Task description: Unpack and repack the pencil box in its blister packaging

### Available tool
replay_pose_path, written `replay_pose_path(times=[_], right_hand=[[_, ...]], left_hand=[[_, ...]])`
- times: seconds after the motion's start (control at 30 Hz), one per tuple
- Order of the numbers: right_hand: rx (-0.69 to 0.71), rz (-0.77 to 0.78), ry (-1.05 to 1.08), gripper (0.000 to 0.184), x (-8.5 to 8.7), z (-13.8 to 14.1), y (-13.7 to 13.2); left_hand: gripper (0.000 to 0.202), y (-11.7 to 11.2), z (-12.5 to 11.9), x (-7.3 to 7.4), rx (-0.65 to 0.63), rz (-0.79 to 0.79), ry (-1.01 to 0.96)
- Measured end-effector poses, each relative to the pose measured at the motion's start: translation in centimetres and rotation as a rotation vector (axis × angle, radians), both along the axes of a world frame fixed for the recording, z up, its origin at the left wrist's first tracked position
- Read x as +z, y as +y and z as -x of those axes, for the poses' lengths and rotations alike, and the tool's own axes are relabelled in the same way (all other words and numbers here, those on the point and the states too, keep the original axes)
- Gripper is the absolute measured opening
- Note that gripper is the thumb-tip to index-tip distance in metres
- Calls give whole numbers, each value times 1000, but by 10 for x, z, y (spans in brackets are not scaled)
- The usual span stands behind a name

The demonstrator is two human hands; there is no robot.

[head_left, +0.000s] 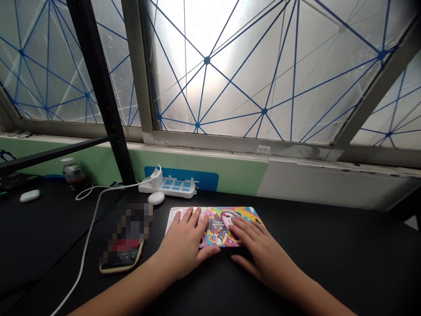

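A flat, brightly printed box (245,215) with cartoon art lies on the black desk (329,245) in front of me. My left hand (184,245) rests flat on its left half, fingers stretched out, thumb along the near edge. My right hand (259,248) lies flat on its right half, fingers spread and pointing toward the picture in the middle. Neither hand grips anything.
A phone (123,256) with a white cable (86,245) lies left of the box. Behind stand a white power strip (171,186), a small white case (156,198), a bottle (73,173) and a white mouse (29,195). A black post (98,87) rises at left.
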State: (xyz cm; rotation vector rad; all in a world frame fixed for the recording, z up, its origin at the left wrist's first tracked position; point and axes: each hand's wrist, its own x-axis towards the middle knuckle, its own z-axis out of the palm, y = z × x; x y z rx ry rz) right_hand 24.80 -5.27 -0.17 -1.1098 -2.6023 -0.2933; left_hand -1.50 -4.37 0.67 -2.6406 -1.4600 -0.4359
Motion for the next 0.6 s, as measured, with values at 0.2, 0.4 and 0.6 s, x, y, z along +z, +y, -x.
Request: replay_pose_path(times=[0.2, 0.4, 0.6], right_hand=[[6, -4, 49, 51, 6, 11, -1], [-45, -5, 2, 64, 5, 20, -6], [-67, 59, -30, 71, 11, 25, -12]], left_hand=[[64, -2, 2, 11, -56, -21, 4], [72, 6, 9, 8, 31, 47, -26], [73, 5, 16, 9, -3, 73, -9]])
